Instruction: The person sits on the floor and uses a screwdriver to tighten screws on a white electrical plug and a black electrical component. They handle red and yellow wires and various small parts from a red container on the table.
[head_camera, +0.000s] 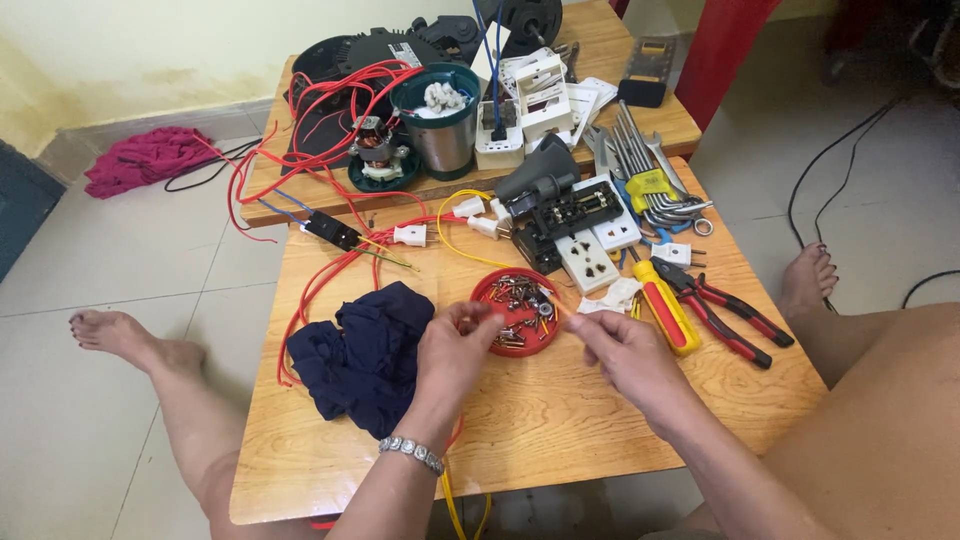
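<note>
Fingertips of the left hand are pinched together on something small, probably a screw, though it is too tiny to tell for certain; the pinch sits right at the near rim of the red lid of screws, so a piece can be lifted out with hardly any reach. Opposite, the right hand has thumb and forefinger drawn together towards the lid's other edge, and whether they actually hold anything cannot be told. Between the two sets of fingertips lies the shallow red lid, low-walled so the mixed screws stay gathered yet easy to pick over. Just left of the left fingers a dark blue cloth is bunched on the wooden table, near enough to wipe with. Just right of the right fingers lie a yellow-handled screwdriver and red-handled pliers, handles towards the person, seemingly for a quick grab. Beyond the fingertips, past the lid, a white socket plate lies face up beside a dark opened switch body, with white plugs on red and yellow wires trailing away to the left. Farther off still stand a steel cylinder and a set of hex keys.
</note>
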